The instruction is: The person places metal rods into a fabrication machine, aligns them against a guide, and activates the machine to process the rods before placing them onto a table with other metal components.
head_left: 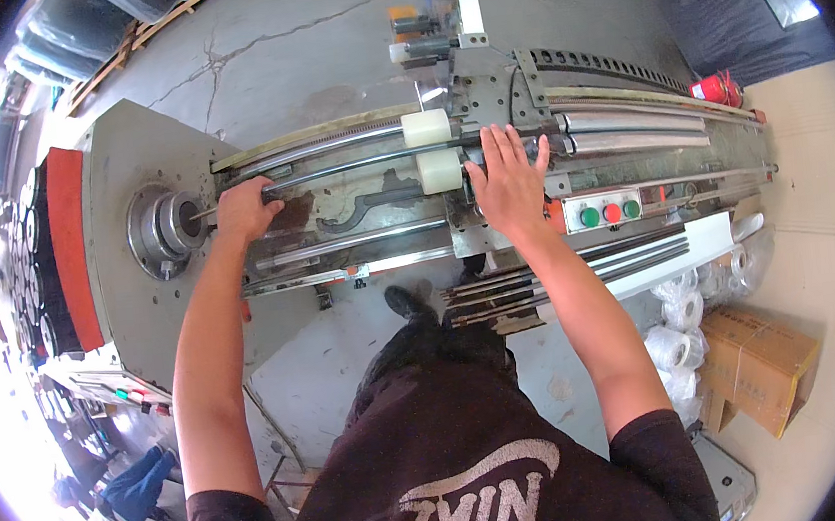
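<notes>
A long dark metal rod point(358, 168) lies lengthwise over the grey machine bed. My left hand point(247, 212) is closed round its left end, beside the round metal chuck point(168, 229). A thin shaft shows between chuck and hand. Farther right, the rod passes between two white plastic rollers point(426, 128). My right hand point(510, 179) lies flat just right of the rollers, fingers stretched forward over the rod and carriage point(482, 98); whether its palm presses on them is hidden. A dark hook-shaped wrench point(377, 202) rests on the bed below the rod.
Nearer me, several dark rods point(628, 258) lie on a white sheet under my right forearm. A control box point(602, 213) with green and red buttons sits on the machine's front edge. Cardboard cartons point(759, 363) and wrapped rolls point(675, 346) stand at the right.
</notes>
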A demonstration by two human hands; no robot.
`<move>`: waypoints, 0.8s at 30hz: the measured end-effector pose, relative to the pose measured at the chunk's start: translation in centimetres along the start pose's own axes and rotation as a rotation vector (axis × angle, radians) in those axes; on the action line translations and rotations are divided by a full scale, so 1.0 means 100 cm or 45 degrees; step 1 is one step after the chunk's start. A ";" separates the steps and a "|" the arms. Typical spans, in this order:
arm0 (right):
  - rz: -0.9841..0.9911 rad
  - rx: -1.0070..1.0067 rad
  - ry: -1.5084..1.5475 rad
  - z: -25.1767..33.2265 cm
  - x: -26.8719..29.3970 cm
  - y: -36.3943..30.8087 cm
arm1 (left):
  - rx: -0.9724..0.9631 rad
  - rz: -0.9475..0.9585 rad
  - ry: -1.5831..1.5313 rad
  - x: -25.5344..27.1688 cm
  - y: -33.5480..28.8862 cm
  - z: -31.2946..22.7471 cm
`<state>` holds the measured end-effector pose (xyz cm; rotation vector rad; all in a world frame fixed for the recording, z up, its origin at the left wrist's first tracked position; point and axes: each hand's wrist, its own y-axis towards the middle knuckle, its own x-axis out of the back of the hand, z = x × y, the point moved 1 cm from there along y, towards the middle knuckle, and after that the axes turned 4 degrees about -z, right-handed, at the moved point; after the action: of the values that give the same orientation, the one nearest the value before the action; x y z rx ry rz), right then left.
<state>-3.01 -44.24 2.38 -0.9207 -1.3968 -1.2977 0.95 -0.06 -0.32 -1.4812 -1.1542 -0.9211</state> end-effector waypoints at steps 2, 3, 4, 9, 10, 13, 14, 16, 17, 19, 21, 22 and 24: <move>-0.001 0.003 0.001 -0.002 0.000 0.001 | 0.078 0.009 0.026 0.006 -0.004 0.006; -0.023 -0.036 0.092 0.026 -0.010 0.002 | 0.114 0.049 0.153 0.042 -0.009 0.031; -0.035 -0.032 0.090 0.028 -0.010 0.003 | 0.143 0.083 0.177 0.045 -0.010 0.036; -0.040 0.017 0.091 0.020 -0.006 0.003 | 0.044 0.117 0.227 0.023 -0.002 0.030; -0.034 0.020 0.101 0.019 -0.004 0.003 | 0.013 0.134 0.219 0.019 0.002 0.016; -0.023 0.036 0.142 0.019 -0.005 0.002 | -0.023 0.170 0.190 0.009 0.008 -0.014; -0.019 0.037 0.148 0.018 -0.007 0.001 | -0.006 0.210 0.178 0.009 0.010 -0.030; -0.005 0.050 0.159 0.018 -0.008 0.000 | -0.004 0.206 0.125 0.002 0.012 -0.047; 0.002 0.056 0.165 0.017 -0.008 -0.001 | 0.003 0.210 0.128 -0.002 0.011 -0.054; 0.020 0.074 0.183 0.016 -0.010 -0.001 | 0.017 0.208 0.140 -0.003 0.012 -0.085; 0.046 0.076 0.240 0.013 -0.009 -0.004 | -0.013 0.173 0.122 -0.004 0.011 -0.110; 0.066 0.076 0.247 0.011 -0.009 -0.005 | -0.029 0.161 0.111 -0.005 0.010 -0.122; 0.058 0.114 0.260 0.007 -0.008 -0.001 | -0.059 0.115 0.055 -0.007 0.013 -0.142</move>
<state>-3.05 -43.47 1.61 -0.7338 -1.2572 -1.2479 2.20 -14.10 1.68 -1.5309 -1.0322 -0.9183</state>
